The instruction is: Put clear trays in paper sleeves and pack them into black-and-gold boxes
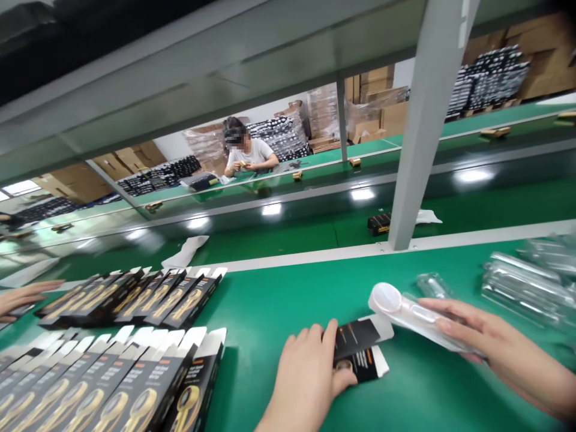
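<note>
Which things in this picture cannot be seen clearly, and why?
- Small black cardboard box, head view: the left hand covers its near end.
- White plastic tray with round end: the right hand hides its far part.
- Clear plastic trays: blurred, cut by the right edge.
- Print on the rows of black-and-gold boxes: too small.

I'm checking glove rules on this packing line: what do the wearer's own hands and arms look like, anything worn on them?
Both are bare. The left hand and the right hand show no gloves, finger cots, rings or tape. No watch, strap or bracelet shows at either wrist. The forearms are uncovered as far as the picture's edge, with no sleeve cuff in view. Fingernails look short and unpainted.
</note>
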Demonstrator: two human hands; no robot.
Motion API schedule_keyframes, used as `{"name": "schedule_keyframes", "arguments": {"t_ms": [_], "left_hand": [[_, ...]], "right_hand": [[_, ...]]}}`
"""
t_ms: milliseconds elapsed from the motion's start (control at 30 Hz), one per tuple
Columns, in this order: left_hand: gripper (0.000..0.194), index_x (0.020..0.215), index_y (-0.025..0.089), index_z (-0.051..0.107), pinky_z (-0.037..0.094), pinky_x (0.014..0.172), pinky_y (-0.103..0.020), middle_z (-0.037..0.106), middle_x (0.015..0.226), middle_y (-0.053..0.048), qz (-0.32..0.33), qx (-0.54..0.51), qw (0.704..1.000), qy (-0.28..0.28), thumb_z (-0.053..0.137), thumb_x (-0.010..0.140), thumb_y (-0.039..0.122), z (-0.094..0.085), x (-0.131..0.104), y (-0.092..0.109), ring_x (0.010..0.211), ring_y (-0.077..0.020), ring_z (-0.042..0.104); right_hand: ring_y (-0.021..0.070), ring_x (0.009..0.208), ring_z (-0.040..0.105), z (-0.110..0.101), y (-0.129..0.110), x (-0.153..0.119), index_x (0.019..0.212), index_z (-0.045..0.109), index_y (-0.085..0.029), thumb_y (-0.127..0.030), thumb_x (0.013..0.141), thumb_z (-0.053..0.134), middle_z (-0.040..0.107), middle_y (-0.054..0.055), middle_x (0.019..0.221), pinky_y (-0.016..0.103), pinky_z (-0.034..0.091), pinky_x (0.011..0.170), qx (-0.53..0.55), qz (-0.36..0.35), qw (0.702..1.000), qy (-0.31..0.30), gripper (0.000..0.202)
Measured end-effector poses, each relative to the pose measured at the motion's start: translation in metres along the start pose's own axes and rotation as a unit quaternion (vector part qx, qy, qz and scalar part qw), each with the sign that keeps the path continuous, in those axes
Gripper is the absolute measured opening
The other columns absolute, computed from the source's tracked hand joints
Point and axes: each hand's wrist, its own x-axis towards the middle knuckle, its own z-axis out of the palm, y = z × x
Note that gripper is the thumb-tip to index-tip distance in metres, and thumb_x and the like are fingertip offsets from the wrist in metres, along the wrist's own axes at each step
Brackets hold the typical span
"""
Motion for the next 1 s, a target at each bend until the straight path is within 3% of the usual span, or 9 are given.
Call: {"name": "schedule_keyframes", "arguments": {"t_ms": [100, 233, 333, 500, 600, 733, 867, 1000], "left_hand": [[0.058, 0.122, 0.028, 0.058, 0.043, 0.088, -0.054, 0.065, 0.104, -0.013, 0.029, 0.074, 0.996, 0.032, 0.069, 0.069, 0.051, 0.014, -0.014, -0.007, 0.096, -0.0385, 0.059], [0.055, 0.125, 0.023, 0.052, 0.049, 0.085, -0.045, 0.062, 0.112, -0.010, 0.067, 0.148, 0.984, 0.070, 0.053, 0.080, 0.055, 0.022, -0.016, -0.025, 0.100, -0.0304, 0.060], [0.056, 0.125, 0.023, 0.050, 0.050, 0.087, -0.040, 0.060, 0.117, -0.010, 0.056, 0.143, 0.985, 0.078, 0.048, 0.082, 0.059, 0.019, -0.012, -0.029, 0.104, -0.0269, 0.060], [0.050, 0.122, 0.021, 0.049, 0.051, 0.085, -0.034, 0.061, 0.112, -0.008, 0.029, 0.095, 0.992, 0.079, 0.051, 0.084, 0.053, 0.014, -0.010, -0.025, 0.101, -0.0218, 0.061], [0.057, 0.119, 0.019, 0.051, 0.054, 0.078, -0.035, 0.064, 0.106, -0.010, 0.111, 0.119, 0.982, 0.094, 0.055, 0.079, 0.059, 0.019, -0.010, -0.030, 0.095, -0.0234, 0.064], [0.062, 0.111, 0.019, 0.054, 0.055, 0.063, -0.031, 0.067, 0.088, -0.006, 0.247, 0.140, 0.939, 0.192, 0.052, 0.073, 0.069, 0.029, -0.011, -0.037, 0.075, -0.0198, 0.066], [0.064, 0.108, 0.019, 0.053, 0.053, 0.060, -0.029, 0.067, 0.083, -0.004, 0.334, 0.152, 0.900, 0.236, 0.046, 0.073, 0.073, 0.030, -0.012, -0.031, 0.069, -0.0173, 0.064], [0.064, 0.107, 0.016, 0.055, 0.051, 0.061, -0.030, 0.067, 0.081, -0.004, 0.352, 0.185, 0.882, 0.254, 0.042, 0.077, 0.071, 0.029, -0.013, -0.023, 0.068, -0.0171, 0.063]], "right_hand": [[0.0154, 0.070, 0.046, 0.001, 0.011, -0.010, 0.125, 0.056, -0.032, -0.059, 0.078, 0.060, 0.059, 0.003, 0.109, 0.021, 0.037, 0.050, 0.052, 0.030, 0.998, -0.015, 0.054], [0.0138, 0.070, 0.041, 0.001, 0.013, -0.012, 0.125, 0.055, -0.032, -0.055, 0.079, 0.063, 0.055, 0.002, 0.108, 0.022, 0.034, 0.054, 0.130, 0.048, 0.989, -0.051, 0.053], [0.0145, 0.074, 0.041, 0.003, 0.009, -0.010, 0.126, 0.053, -0.033, -0.052, 0.081, 0.062, 0.054, 0.001, 0.111, 0.023, 0.032, 0.057, 0.155, 0.035, 0.984, -0.083, 0.050], [0.0143, 0.072, 0.039, 0.011, 0.001, -0.012, 0.124, 0.054, -0.033, -0.055, 0.082, 0.058, 0.053, 0.001, 0.110, 0.024, 0.030, 0.057, 0.150, 0.000, 0.986, -0.072, 0.047], [0.0149, 0.074, 0.042, 0.013, -0.003, -0.013, 0.122, 0.055, -0.033, -0.057, 0.082, 0.057, 0.057, 0.001, 0.103, 0.023, 0.030, 0.057, 0.096, 0.008, 0.988, -0.123, 0.047], [0.0162, 0.078, 0.050, 0.004, -0.011, -0.009, 0.119, 0.058, -0.033, -0.058, 0.082, 0.057, 0.061, 0.001, 0.106, 0.022, 0.033, 0.059, -0.003, 0.037, 0.979, -0.199, 0.045], [0.0229, 0.098, 0.056, -0.004, -0.025, -0.007, 0.113, 0.062, -0.032, -0.053, 0.081, 0.060, 0.063, -0.001, 0.113, 0.029, 0.041, 0.080, -0.083, -0.006, 0.974, -0.211, 0.039], [0.0266, 0.107, 0.052, 0.010, -0.030, -0.010, 0.111, 0.058, -0.029, -0.048, 0.083, 0.057, 0.060, 0.001, 0.115, 0.036, 0.038, 0.093, -0.156, -0.029, 0.973, -0.167, 0.034]]}}
